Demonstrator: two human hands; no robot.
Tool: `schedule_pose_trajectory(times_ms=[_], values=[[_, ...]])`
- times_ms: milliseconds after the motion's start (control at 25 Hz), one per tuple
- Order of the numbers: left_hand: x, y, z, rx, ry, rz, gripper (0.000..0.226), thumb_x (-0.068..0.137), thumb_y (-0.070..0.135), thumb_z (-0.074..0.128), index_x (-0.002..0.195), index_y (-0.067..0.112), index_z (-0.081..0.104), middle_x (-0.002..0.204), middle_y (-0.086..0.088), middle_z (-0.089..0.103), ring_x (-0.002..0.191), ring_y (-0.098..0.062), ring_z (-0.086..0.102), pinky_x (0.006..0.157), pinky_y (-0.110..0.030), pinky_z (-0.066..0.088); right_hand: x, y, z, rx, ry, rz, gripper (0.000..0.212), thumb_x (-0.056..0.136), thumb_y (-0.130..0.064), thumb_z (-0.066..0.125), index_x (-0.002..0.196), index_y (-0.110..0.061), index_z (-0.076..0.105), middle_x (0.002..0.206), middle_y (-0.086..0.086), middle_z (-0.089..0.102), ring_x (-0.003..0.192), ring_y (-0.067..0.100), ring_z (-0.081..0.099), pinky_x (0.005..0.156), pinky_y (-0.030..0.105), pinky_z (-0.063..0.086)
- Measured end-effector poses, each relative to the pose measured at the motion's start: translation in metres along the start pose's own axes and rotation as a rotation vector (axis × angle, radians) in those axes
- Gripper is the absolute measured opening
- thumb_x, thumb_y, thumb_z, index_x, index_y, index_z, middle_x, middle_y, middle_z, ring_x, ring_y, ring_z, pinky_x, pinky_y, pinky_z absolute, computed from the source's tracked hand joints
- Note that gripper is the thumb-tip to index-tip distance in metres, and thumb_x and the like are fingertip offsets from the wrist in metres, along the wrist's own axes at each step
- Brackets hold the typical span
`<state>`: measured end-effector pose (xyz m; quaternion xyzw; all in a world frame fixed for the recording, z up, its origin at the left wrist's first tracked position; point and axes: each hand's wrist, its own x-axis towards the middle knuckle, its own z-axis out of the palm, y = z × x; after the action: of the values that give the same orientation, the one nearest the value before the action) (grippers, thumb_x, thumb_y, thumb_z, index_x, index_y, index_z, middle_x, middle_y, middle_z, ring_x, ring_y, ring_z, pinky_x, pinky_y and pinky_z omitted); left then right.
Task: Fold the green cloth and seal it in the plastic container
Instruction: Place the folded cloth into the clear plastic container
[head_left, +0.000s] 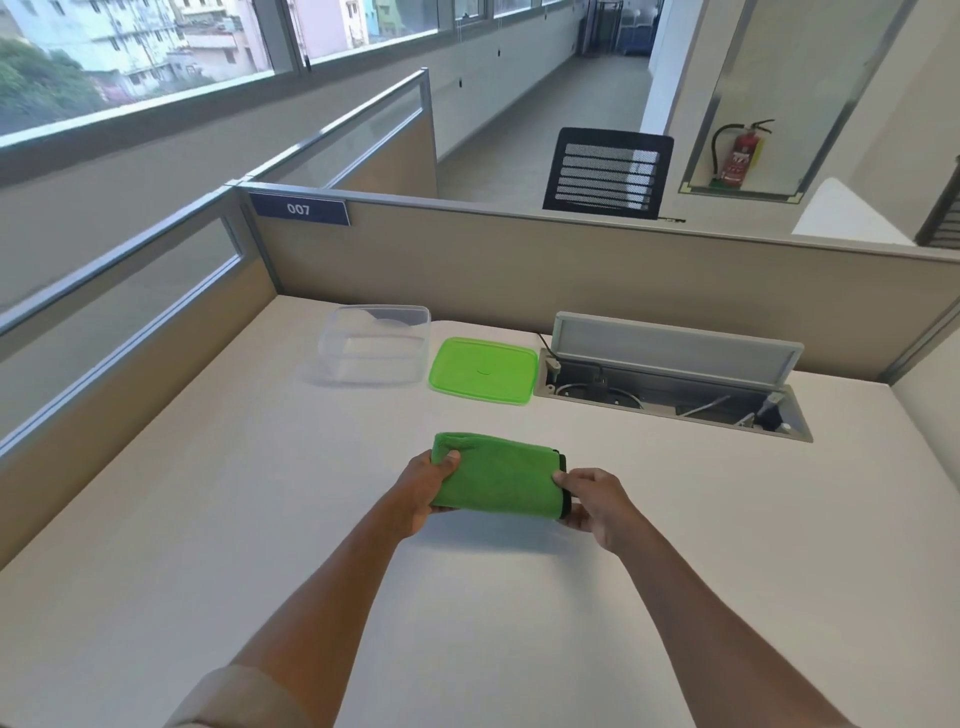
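The green cloth (496, 475) is folded into a small rectangle and held just above the white desk (208, 519). My left hand (423, 491) grips its left end, thumb on top. My right hand (592, 501) pinches its right end, where a dark edge shows. Farther back on the desk stands the clear plastic container (375, 344), open and empty. Its green lid (483, 369) lies flat on the desk just right of it.
An open cable hatch (675, 384) with wires inside sits at the back right of the desk. Beige partition walls (519, 270) close the desk at the back and left. A black mesh chair (605, 171) stands beyond the partition.
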<state>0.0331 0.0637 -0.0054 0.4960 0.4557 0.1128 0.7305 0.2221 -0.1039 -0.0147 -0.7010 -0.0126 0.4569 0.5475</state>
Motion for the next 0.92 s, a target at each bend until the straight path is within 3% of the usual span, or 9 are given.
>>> schedule_pose_trajectory(times_ms=[200,520,640,760,920], values=[[0.009,0.018,-0.047,-0.027,-0.027,0.011,0.021,0.100,0.028,0.054,0.115,0.016,0.061,0.115,-0.012,0.067,0.101,-0.028,0.065,0.073,-0.040,0.057,0.009,-0.015,0.049,0.026,-0.028,0.023,0.030,0.086,-0.012,0.073,0.105,-0.005,0.051,0.102,0.018,0.061,0.072,0.034,0.064,0.066,0.048,0.059],[0.053,0.081,-0.126,-0.001,0.033,0.081,0.031,0.099,0.027,0.056,0.124,0.008,0.059,0.118,-0.014,0.066,0.103,-0.029,0.064,0.077,-0.040,0.056,0.040,-0.067,0.145,0.080,0.019,-0.162,0.041,0.081,0.000,0.075,0.114,-0.004,0.052,0.105,0.022,0.065,0.082,0.029,0.064,0.069,0.035,0.055],[0.080,0.117,-0.154,0.026,0.070,0.120,0.028,0.099,0.025,0.057,0.118,0.004,0.061,0.116,-0.018,0.067,0.101,-0.030,0.065,0.085,-0.041,0.055,0.060,-0.103,0.181,0.083,0.016,-0.224,0.039,0.080,0.001,0.075,0.110,-0.007,0.052,0.106,0.024,0.065,0.086,0.031,0.064,0.079,0.041,0.055],[0.110,0.152,-0.180,0.136,0.138,0.177,0.019,0.097,0.024,0.061,0.101,0.006,0.066,0.113,-0.020,0.069,0.092,-0.027,0.067,0.082,-0.038,0.056,0.082,-0.140,0.212,0.042,0.050,-0.287,0.037,0.078,-0.003,0.077,0.105,-0.012,0.054,0.104,0.021,0.066,0.085,0.029,0.063,0.083,0.045,0.054],[0.149,0.185,-0.200,0.265,0.255,0.255,0.031,0.094,0.029,0.063,0.100,-0.001,0.068,0.107,-0.022,0.071,0.101,-0.037,0.068,0.088,-0.048,0.055,0.112,-0.174,0.247,-0.061,0.134,-0.342,0.033,0.076,-0.010,0.079,0.101,-0.015,0.059,0.105,0.018,0.069,0.086,0.031,0.066,0.086,0.048,0.054]])
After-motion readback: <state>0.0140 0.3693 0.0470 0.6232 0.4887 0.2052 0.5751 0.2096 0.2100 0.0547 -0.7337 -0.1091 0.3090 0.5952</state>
